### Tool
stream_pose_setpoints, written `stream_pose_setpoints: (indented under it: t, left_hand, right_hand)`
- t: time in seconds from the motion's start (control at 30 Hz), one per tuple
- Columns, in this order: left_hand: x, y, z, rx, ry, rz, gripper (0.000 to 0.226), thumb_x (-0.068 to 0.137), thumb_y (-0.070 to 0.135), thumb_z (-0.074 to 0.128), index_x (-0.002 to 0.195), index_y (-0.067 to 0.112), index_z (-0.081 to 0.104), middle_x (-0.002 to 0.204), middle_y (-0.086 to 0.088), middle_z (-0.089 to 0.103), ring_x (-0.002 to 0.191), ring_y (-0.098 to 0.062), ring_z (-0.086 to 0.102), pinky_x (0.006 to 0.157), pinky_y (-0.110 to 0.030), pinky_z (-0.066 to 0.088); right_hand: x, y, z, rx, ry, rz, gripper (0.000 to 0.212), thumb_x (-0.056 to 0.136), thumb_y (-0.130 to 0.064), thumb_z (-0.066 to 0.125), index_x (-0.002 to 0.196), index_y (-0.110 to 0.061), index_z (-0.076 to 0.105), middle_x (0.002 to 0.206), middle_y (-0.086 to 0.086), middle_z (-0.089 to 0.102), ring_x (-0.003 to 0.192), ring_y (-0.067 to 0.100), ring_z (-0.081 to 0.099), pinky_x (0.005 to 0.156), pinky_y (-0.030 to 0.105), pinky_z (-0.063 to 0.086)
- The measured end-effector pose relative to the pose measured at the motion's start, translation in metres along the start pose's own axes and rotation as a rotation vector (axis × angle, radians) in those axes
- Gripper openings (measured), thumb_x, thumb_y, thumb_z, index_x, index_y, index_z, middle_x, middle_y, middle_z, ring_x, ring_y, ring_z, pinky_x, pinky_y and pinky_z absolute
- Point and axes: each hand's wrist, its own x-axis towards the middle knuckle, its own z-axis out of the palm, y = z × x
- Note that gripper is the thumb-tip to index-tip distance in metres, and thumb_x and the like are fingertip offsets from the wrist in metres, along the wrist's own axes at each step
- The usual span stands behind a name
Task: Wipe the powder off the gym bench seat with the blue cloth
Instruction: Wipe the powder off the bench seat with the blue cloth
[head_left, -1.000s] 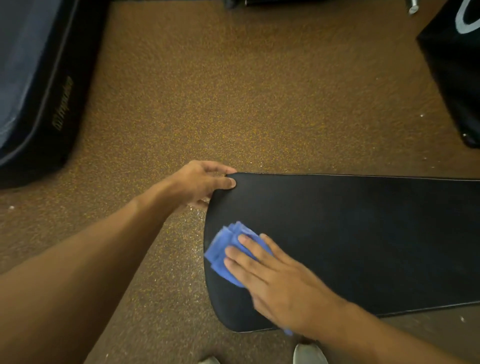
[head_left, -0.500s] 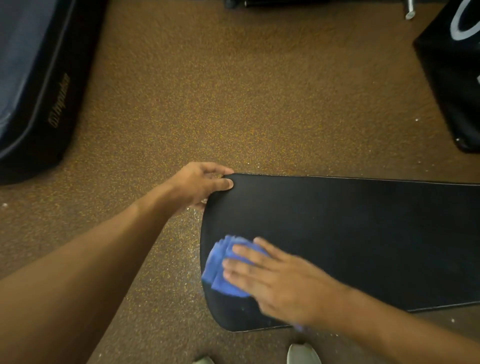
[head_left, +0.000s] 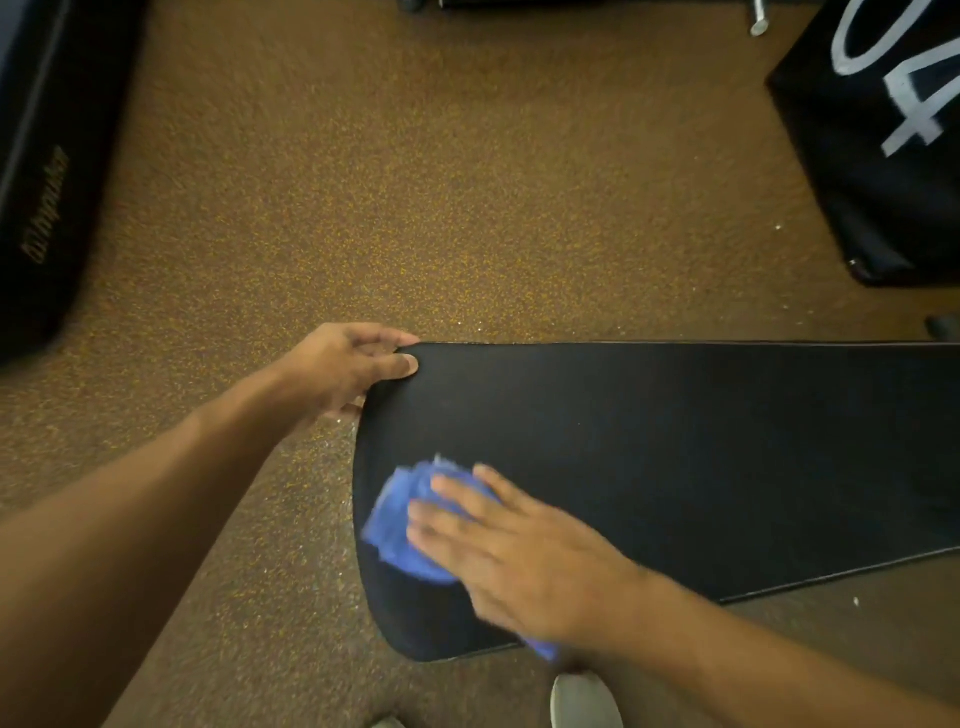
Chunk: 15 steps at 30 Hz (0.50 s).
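The black padded gym bench seat (head_left: 675, 457) runs from the centre to the right edge, its rounded end pointing left. My left hand (head_left: 348, 366) grips the far left corner of that end, thumb on top. My right hand (head_left: 514, 551) lies flat on the bunched blue cloth (head_left: 402, 525), pressing it onto the seat near the left end; a scrap of cloth shows under my wrist. The hand and cloth are blurred by motion. No powder stands out on the dark surface.
Brown speckled rubber floor (head_left: 415, 182) surrounds the bench. A dark padded block (head_left: 47, 171) with gold lettering lies at far left. A black box (head_left: 883, 130) with white numerals stands at top right. My shoe tip (head_left: 582, 699) shows at the bottom edge.
My right hand has slid the cloth along the left end of the seat, first toward the near edge, then back up a little. My left hand keeps its grip on the corner.
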Motion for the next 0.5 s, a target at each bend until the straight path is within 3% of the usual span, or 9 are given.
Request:
stream_pose_setpoints:
  t: [0.1, 0.23, 0.3, 0.37, 0.43, 0.5]
  left_hand:
    - [0.001, -0.001, 0.000, -0.003, 0.005, 0.003, 0.016, 0.090, 0.028, 0.076, 0.105, 0.035, 0.075, 0.088, 0.013, 0.078, 0.071, -0.008, 0.068, 0.070, -0.030, 0.055]
    - [-0.003, 0.002, 0.000, -0.006, 0.008, -0.005, 0.020, 0.090, 0.026, 0.076, 0.109, 0.033, 0.075, 0.096, 0.008, 0.076, 0.082, -0.015, 0.065, 0.083, -0.039, 0.054]
    - [-0.004, 0.004, 0.002, -0.020, 0.016, -0.004, 0.019, 0.091, 0.025, 0.076, 0.109, 0.032, 0.075, 0.095, 0.007, 0.076, 0.082, -0.015, 0.066, 0.082, -0.038, 0.054]
    - [-0.005, 0.005, 0.003, -0.019, 0.025, -0.002, 0.018, 0.091, 0.025, 0.075, 0.108, 0.031, 0.075, 0.091, 0.009, 0.075, 0.072, -0.009, 0.067, 0.075, -0.033, 0.054]
    - [-0.006, 0.004, 0.004, 0.004, 0.026, 0.002, 0.019, 0.091, 0.026, 0.075, 0.110, 0.031, 0.074, 0.088, 0.011, 0.075, 0.063, -0.003, 0.065, 0.069, -0.029, 0.053]
    - [-0.006, 0.004, 0.005, 0.005, 0.026, 0.007, 0.021, 0.091, 0.025, 0.075, 0.112, 0.031, 0.074, 0.092, 0.009, 0.076, 0.067, -0.005, 0.066, 0.071, -0.031, 0.053]
  right_hand:
    - [0.032, -0.022, 0.000, 0.134, 0.067, 0.258, 0.060, 0.096, -0.029, 0.039, 0.152, -0.011, 0.034, 0.162, 0.007, 0.030, 0.153, 0.029, 0.013, 0.121, 0.053, 0.020]
    - [-0.016, -0.050, 0.014, 0.103, 0.047, 0.072, 0.055, 0.096, -0.028, 0.039, 0.150, -0.016, 0.038, 0.159, 0.002, 0.037, 0.152, 0.029, 0.020, 0.118, 0.051, 0.030]
    - [-0.045, -0.026, 0.008, 0.061, -0.002, 0.063, 0.055, 0.091, -0.026, 0.044, 0.146, -0.019, 0.047, 0.154, -0.002, 0.046, 0.149, 0.026, 0.030, 0.114, 0.049, 0.038]
    - [-0.048, 0.003, 0.004, -0.020, 0.031, 0.204, 0.058, 0.087, -0.026, 0.046, 0.144, -0.017, 0.051, 0.152, 0.001, 0.049, 0.146, 0.027, 0.036, 0.113, 0.052, 0.039]
    - [-0.027, 0.013, 0.000, 0.019, 0.061, 0.401, 0.058, 0.091, -0.026, 0.043, 0.147, -0.011, 0.046, 0.156, 0.006, 0.043, 0.148, 0.031, 0.030, 0.116, 0.054, 0.034]
    - [-0.011, -0.004, 0.003, 0.083, 0.093, 0.486, 0.060, 0.092, -0.026, 0.042, 0.150, -0.009, 0.040, 0.159, 0.008, 0.038, 0.150, 0.034, 0.024, 0.117, 0.057, 0.030]
